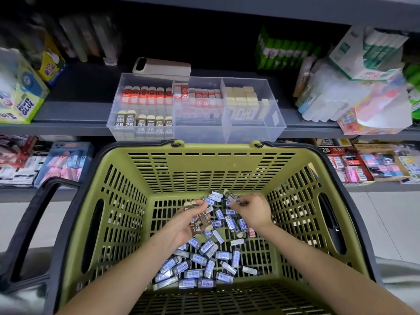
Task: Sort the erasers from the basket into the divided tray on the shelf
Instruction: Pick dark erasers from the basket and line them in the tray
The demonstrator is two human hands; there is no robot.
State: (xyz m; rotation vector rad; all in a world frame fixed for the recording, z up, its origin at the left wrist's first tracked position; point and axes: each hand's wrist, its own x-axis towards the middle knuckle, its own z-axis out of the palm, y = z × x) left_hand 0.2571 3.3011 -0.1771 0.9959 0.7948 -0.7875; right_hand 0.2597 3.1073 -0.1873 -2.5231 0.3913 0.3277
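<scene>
A green basket (204, 169) holds several loose erasers; most are blue-sleeved erasers (200, 260) scattered on its floor. My left hand (184, 226) is inside the basket, palm up, and holds several brown 2B erasers (200, 220). My right hand (252, 212) is beside it and pinches one brown-sleeved eraser (231, 197) above the pile. The clear divided tray (252, 130) stands on the shelf just behind the basket, with rows of red, brown 2B, white-red and cream erasers in its compartments.
A beige case (162, 68) lies behind the tray. Glue boxes (20, 96) stand at the left, packs of stationery (354, 87) at the right. The lower shelf (363, 164) holds more eraser boxes. The basket's black handle (29, 223) hangs at the left.
</scene>
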